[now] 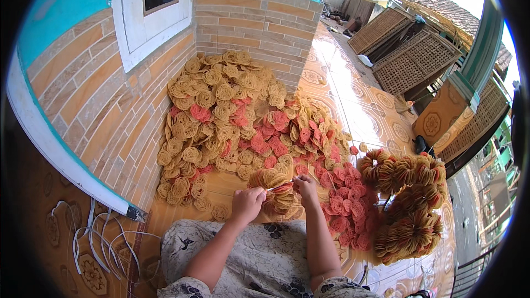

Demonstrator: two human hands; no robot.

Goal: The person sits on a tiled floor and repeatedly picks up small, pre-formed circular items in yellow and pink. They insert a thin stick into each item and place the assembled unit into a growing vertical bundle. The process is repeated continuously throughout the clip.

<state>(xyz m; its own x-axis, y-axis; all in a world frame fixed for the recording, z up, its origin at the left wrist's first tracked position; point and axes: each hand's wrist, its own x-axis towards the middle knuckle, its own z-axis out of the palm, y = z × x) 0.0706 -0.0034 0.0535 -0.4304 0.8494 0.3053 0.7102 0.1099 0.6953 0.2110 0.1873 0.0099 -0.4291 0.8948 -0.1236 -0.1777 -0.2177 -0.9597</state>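
In front of my lap is a bundle of tan and reddish lacy, coiled discs [280, 198], stacked face to face like dried crackers. A thin white strip [270, 189] runs across its top. My left hand [248, 203] pinches the strip at the bundle's left side. My right hand [306, 189], closed at the right side, grips the strip's other end, though its fingertips partly hide it. Beyond the hands spreads a large heap of loose tan discs [190, 131]. Pink discs [349, 201] lie mixed in it and gathered beside my right forearm.
Finished-looking bundles of discs [413, 234] stand stacked at the right. Loose white strips [105, 243] lie on the tiled floor at the left. A brick-patterned wall [248, 22] with a white-framed window [157, 11] borders the heap. Woven racks [417, 60] lean at the far right.
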